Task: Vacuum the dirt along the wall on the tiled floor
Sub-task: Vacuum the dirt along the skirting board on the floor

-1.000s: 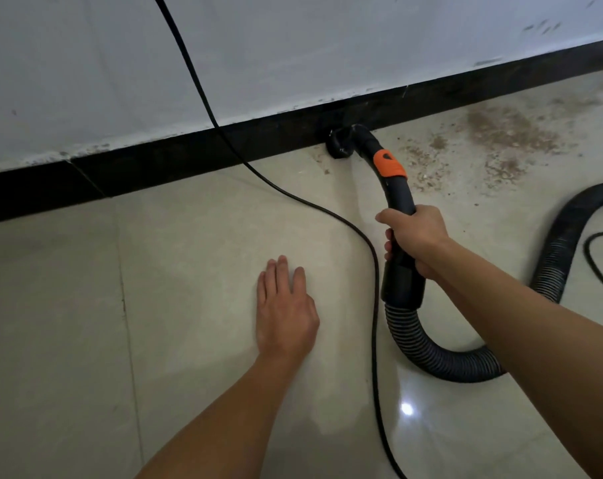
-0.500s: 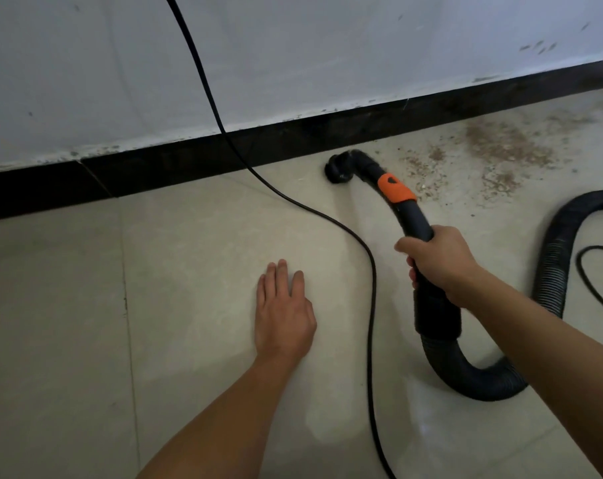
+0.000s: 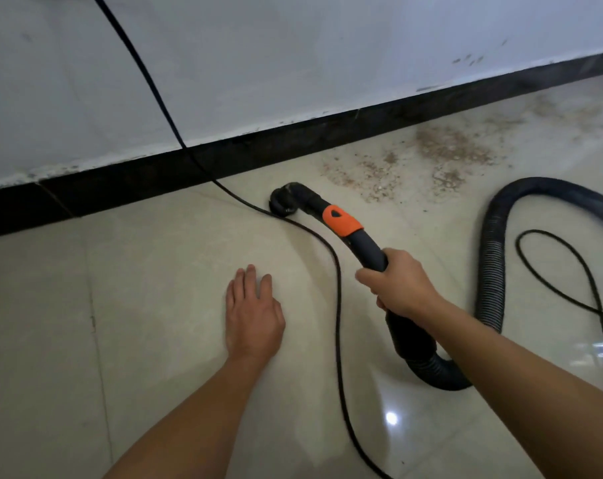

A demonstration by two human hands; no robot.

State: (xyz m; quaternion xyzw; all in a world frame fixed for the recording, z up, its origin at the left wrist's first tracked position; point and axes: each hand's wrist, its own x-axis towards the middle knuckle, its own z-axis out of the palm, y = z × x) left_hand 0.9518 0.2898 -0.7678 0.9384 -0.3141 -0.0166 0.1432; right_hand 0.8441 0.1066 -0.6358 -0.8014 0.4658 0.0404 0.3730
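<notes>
My right hand [image 3: 400,286] grips the black handle of the vacuum hose [image 3: 365,245], just behind its orange band [image 3: 341,221]. The round black nozzle [image 3: 284,202] sits on the cream tiled floor [image 3: 155,271], a short way out from the black skirting [image 3: 293,143] of the white wall [image 3: 293,57]. Brown dirt [image 3: 441,150] is scattered on the tiles to the right of the nozzle, along the skirting. My left hand [image 3: 253,314] rests flat on the floor, fingers straight, left of the hose.
A thin black power cord [image 3: 336,288] comes down the wall, runs under the nozzle and passes between my hands toward me. The ribbed black hose [image 3: 493,250] loops at the right beside another coil of cord [image 3: 576,267].
My right hand has pulled the nozzle back from the skirting toward me, onto the cord. The left hand has stayed flat on the floor.
</notes>
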